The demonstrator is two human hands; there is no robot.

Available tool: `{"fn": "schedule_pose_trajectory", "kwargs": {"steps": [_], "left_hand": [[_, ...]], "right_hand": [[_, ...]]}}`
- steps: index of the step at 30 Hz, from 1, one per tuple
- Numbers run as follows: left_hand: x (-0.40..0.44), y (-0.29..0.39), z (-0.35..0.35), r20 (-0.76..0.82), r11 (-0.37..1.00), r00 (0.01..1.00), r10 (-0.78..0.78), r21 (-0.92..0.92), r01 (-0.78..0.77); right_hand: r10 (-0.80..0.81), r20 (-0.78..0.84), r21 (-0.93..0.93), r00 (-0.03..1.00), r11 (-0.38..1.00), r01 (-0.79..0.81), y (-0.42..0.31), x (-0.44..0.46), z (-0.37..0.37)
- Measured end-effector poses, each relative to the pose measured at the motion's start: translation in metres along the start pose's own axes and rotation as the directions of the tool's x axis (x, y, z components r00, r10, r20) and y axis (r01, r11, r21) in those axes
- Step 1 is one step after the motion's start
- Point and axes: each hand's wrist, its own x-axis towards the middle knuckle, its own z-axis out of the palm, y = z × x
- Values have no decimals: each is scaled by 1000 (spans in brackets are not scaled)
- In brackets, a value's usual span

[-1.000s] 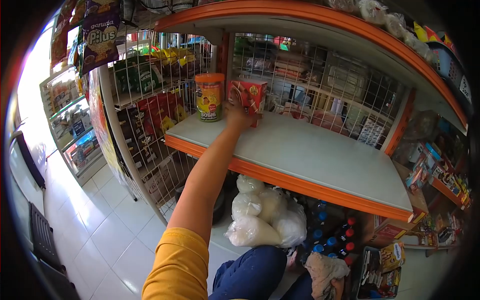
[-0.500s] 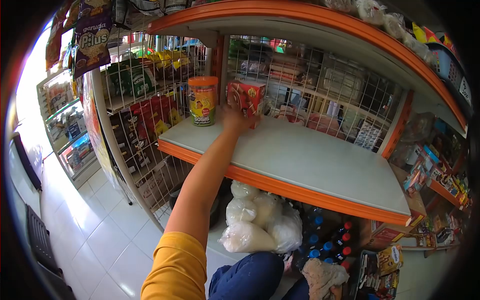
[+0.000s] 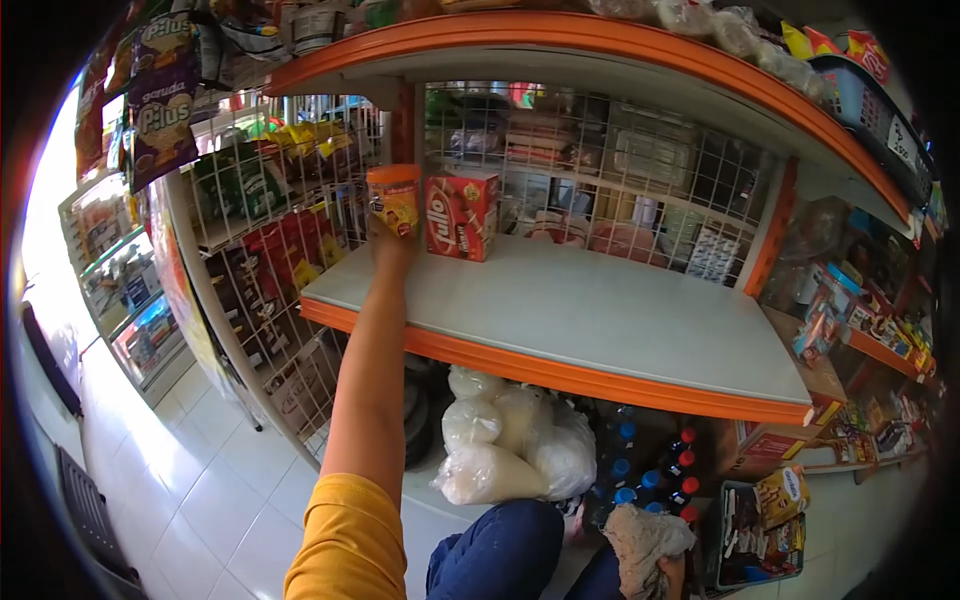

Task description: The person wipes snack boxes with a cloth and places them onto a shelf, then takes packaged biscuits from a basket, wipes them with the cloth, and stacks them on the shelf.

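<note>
My left hand (image 3: 393, 238) is wrapped round the lower part of an orange-lidded jar (image 3: 395, 192) at the left end of the grey shelf (image 3: 600, 310). A red box (image 3: 461, 216) stands upright just right of the jar, apart from my fingers. Low at the right, beside my knee, my right hand (image 3: 672, 575) is closed on a crumpled beige cloth (image 3: 645, 545); most of its fingers are hidden by the cloth.
Wire mesh backs the shelf, with an orange-edged shelf (image 3: 560, 32) above. Below are clear bags of white contents (image 3: 500, 450), bottles with blue and red caps (image 3: 650, 482), and a basket of packets (image 3: 762, 540). Snack packs (image 3: 163, 115) hang at the upper left.
My left hand has moved left from the red box to the jar and taken hold of it. The red box's front is now uncovered. The view has shifted slightly.
</note>
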Motion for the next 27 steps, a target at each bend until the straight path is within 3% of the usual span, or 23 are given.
{"fn": "schedule_pose_trajectory", "kwargs": {"steps": [3,6,9,12,15,17,19,20,22,23,24,25,26,27], "left_hand": [[-1,0,3,245,997,969,-9,-76,28],[3,-13,14,225,999,974,-13,40,4],[-1,-8,4,313,1000,950,1,-30,8],[2,-22,16,286,971,955,-82,237,12],[-9,32,-22,165,913,982,-88,407,13],[2,9,-15,15,901,957,289,333,-277],[10,-6,-11,346,919,924,165,285,-271],[18,-38,5,336,845,847,411,207,-493],[34,-99,40,247,501,519,818,135,-855],[37,-83,25,621,344,498,605,360,-867],[40,-65,10,880,75,384,280,379,-923],[49,-70,8,883,79,416,217,409,-909],[55,-74,8,784,287,556,276,485,-826],[66,-78,11,602,663,729,325,405,-630]], "right_hand": [[-3,-18,3,1000,1000,3,-2,-3,-2],[-9,-30,27,1000,1000,10,-4,-7,-2],[-18,-26,73,999,997,20,-8,-14,4],[-32,-30,93,999,995,35,-11,-16,7],[-47,-31,83,998,995,50,-7,-11,4],[-48,-35,81,998,995,51,-5,-12,-1],[-37,-45,81,998,996,40,1,-13,-11],[-15,-35,76,999,997,18,6,-11,-15],[31,-3,81,1000,996,-30,14,-7,-20],[40,1,100,999,994,-40,13,-11,-21],[39,-3,121,999,992,-38,-15,-25,-2],[8,-20,178,1000,984,-4,-15,-26,-1],[-27,-26,229,999,973,32,-10,-25,-4],[-44,-10,325,999,945,45,-5,-24,-8]]}}
